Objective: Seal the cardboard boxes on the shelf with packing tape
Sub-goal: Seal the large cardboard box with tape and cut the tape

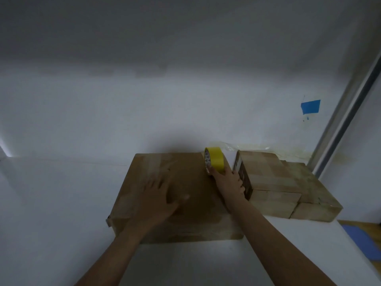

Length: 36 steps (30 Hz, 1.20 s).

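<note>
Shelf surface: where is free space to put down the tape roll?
The white shelf is bare left of the large box and in front of it. It is crowded on the right: the right hand with the tape roll fills the narrow gap beside the small boxes.

The person stands with 2 bare arms stretched forward, the forearms angling in toward each other. The left grip (pixel 162 195) lies flat, palm down, fingers straight and spread, thumb out to the right, pressing on top of a cardboard box (pixel 185 172). The right grip (pixel 226 180) reaches farther out, wrist nearly straight, back of the hand up. Its fingers curl onto the lower side of a yellow tape roll (pixel 215 159) that stands on edge.
</note>
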Tool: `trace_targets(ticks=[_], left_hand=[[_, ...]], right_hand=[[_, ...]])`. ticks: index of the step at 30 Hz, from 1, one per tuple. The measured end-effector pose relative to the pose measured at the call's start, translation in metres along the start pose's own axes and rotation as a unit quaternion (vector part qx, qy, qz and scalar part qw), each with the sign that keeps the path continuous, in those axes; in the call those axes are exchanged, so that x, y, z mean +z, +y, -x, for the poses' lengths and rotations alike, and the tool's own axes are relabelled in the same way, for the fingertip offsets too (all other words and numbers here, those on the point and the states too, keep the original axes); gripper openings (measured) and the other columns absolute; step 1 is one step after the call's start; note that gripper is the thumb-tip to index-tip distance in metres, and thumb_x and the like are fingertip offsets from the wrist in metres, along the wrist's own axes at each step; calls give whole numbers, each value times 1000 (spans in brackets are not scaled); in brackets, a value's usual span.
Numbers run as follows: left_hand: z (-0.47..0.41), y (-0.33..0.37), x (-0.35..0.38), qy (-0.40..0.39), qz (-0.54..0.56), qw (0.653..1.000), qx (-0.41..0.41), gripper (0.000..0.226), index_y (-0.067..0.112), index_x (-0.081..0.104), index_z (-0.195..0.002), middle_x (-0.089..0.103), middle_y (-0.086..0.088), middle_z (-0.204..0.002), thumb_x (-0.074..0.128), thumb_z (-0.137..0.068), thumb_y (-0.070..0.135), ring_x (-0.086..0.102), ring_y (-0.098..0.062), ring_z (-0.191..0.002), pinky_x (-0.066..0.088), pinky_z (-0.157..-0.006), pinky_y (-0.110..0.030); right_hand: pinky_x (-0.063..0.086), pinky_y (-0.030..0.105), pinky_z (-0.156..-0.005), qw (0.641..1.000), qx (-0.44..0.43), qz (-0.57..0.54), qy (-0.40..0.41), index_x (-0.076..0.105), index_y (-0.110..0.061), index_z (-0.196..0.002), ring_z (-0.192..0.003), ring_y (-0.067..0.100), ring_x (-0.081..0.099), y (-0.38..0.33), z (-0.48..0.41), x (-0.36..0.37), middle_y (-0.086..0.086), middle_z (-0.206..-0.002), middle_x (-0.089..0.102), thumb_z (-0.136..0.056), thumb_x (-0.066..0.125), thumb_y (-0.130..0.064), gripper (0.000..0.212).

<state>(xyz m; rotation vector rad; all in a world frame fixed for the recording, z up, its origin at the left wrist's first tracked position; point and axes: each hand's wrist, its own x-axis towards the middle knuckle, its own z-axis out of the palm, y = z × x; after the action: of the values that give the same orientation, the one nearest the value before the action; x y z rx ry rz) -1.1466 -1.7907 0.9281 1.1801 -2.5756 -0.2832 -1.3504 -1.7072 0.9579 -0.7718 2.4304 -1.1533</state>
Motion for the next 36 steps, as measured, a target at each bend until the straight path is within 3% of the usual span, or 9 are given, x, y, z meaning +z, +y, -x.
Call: trace_targets(ticks=[3, 6, 9, 12, 17, 22, 27, 33, 36], left_hand=[[-1, 16, 4, -106, 43, 993, 35, 113, 37, 12, -158, -1, 4, -167, 34, -64, 97, -12, -11, -152, -10, -121, -43], [-6, 27, 12, -118, -24, 991, 53, 120, 33, 2, -158, -8, -5, -167, 41, -64, 96, -19, -17, -151, -15, -120, -46], [-8, 33, 19, -103, -71, 990, 60, 124, 33, -5, -158, -9, -10, -166, 33, -61, 100, -19, -23, -151, -16, -120, -49], [-7, 31, 21, -96, -72, 991, 61, 126, 34, -4, -158, -8, -10, -166, 29, -57, 103, -17, -23, -152, -13, -121, -51], [-6, 29, 22, -90, -67, 992, 58, 132, 35, -2, -158, -7, -9, -166, 20, -50, 107, -18, -23, -152, -11, -121, -52], [-6, 30, 21, -101, -51, 992, 51, 132, 37, -2, -158, -7, -7, -167, 19, -48, 107, -18, -22, -152, -10, -120, -54], [-7, 28, 23, -94, -53, 993, 56, 132, 37, -1, -158, -6, -7, -167, 17, -47, 107, -16, -21, -152, -9, -120, -54], [-5, 26, 24, -91, -56, 992, 63, 129, 39, -6, -157, -8, -8, -166, 18, -50, 107, -18, -22, -152, -12, -119, -56], [-5, 27, 23, -97, -58, 992, 63, 126, 38, -6, -157, -9, -8, -166, 23, -54, 105, -17, -22, -152, -12, -120, -56]], right_hand=[[7, 55, -116, 999, -23, 11, 37, 37, -28, -146, -143, 37, 20, -1, 1, 8, 15, -152, 34, -84, 46, -74, 77], [13, 50, -114, 995, -60, -3, 74, 55, -20, -123, -135, 30, 35, 0, 6, 11, 9, -134, 52, -89, 51, -64, 56], [26, 47, -110, 992, -93, 16, 84, 54, -20, -94, -119, 26, 49, 2, 5, 16, 5, -112, 59, -91, 50, -61, 41], [43, 39, -81, 985, -145, 0, 96, 54, -15, -80, -90, 25, 58, 5, 6, 21, 0, -82, 57, -91, 52, -58, 45], [37, 28, -53, 983, -149, -77, 72, 59, -11, -86, -66, 18, 56, 3, 15, 16, 6, -73, 60, -90, 59, -51, 40], [37, 28, -54, 973, -153, -151, 80, 61, -2, -89, -65, 28, 56, 4, 26, 14, 20, -75, 61, -87, 60, -54, 52], [47, 39, -56, 965, -174, -149, 125, 65, -4, -90, -65, 30, 60, 5, 40, 8, 17, -69, 61, -85, 57, -60, 56], [43, 34, -52, 975, -121, -133, 135, 56, -8, -59, -49, 21, 53, 6, 48, -7, 9, -52, 52, -85, 59, -62, 59], [53, 39, -62, 977, -105, -161, 92, 67, -10, -73, -63, 25, 65, 7, 46, -7, 12, -68, 67, -84, 58, -64, 56]])
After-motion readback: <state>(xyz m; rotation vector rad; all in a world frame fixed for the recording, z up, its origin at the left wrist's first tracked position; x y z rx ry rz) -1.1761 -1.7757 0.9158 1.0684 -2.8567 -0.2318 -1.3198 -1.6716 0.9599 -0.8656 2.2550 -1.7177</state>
